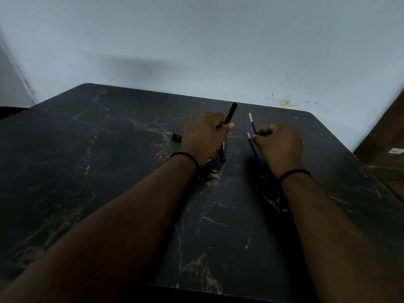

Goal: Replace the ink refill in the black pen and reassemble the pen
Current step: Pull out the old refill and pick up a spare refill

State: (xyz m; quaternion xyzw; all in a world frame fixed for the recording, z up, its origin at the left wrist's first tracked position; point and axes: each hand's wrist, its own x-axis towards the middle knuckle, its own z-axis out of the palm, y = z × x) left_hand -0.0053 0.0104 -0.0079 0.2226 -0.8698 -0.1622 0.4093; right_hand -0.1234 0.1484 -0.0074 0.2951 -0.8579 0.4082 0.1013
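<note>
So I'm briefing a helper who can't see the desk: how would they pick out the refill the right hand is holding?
Start at the dark marbled table and find the right hand near its far edge. A thin blue refill sticks up from its fingers toward the wall. Unlike the second refill lying flat below it, this one is raised off the table.

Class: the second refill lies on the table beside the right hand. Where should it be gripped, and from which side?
Pinch the loose refill at its exposed upper half, just below the pale tip, coming from above. It lies flat on the table, thin and straight, and its lower end runs under the right hand, which already holds another refill.
</note>
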